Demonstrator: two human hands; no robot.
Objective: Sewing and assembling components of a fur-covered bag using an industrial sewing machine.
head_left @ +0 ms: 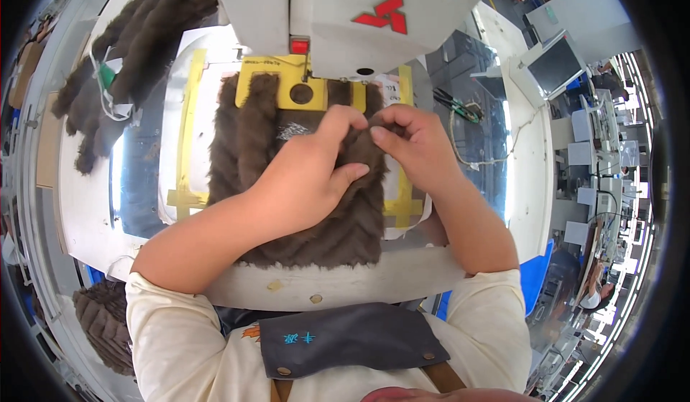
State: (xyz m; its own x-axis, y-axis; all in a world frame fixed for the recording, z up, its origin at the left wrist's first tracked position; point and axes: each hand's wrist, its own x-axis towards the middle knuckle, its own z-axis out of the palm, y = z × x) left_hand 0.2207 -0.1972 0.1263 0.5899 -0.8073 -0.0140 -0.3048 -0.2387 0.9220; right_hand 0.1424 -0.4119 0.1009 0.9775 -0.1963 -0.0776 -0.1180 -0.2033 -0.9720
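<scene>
A brown fur piece lies in front of me, its far end under the yellow slotted plate of a white sewing machine. My left hand rests on the fur, its index finger bent and its thumb set apart, with a raised fold of fur between them. Close beside it, my right hand pinches the same fold between thumb and fingers at the fur's right edge. Between the fur strips, near the plate, a shiny dark patch shows. The left hand's other fingers are partly hidden.
The machine head overhangs the work. Yellow tape borders a white panel beneath the fur. More brown fur strips lie at the far left, with a green-and-white item on them. Scissors lie at right; a monitor stands beyond.
</scene>
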